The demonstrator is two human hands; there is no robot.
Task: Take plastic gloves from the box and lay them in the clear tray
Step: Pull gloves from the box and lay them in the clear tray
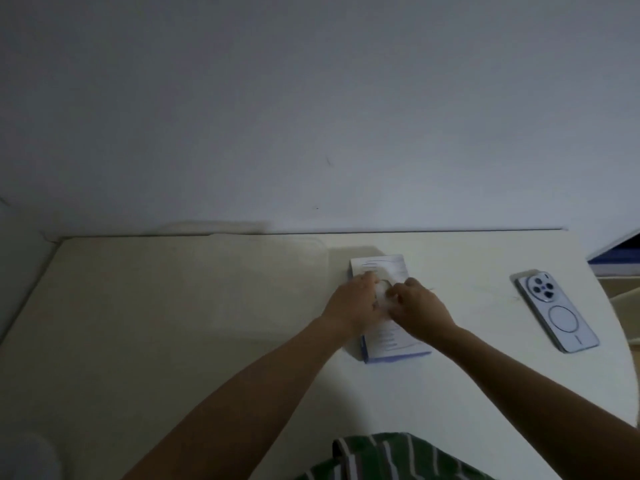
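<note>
A white glove box (pixel 391 344) with blue sides lies flat on the white table (pixel 207 358), right of centre. Both hands are on its top at the oval opening. My left hand (pixel 351 303) rests on the box's left side with its fingers at the opening. My right hand (pixel 420 306) has curled fingers that pinch a bit of thin plastic glove (pixel 384 292) at the opening. The clear tray (pixel 194 282) is a large, faint rectangle on the table left of the box, close to the wall.
A light blue phone (pixel 557 311) lies face down on the table's right side. The table's right edge curves; a blue-edged object (pixel 616 252) is beyond it. A grey wall stands behind. Green striped clothing (pixel 388 459) shows at the bottom.
</note>
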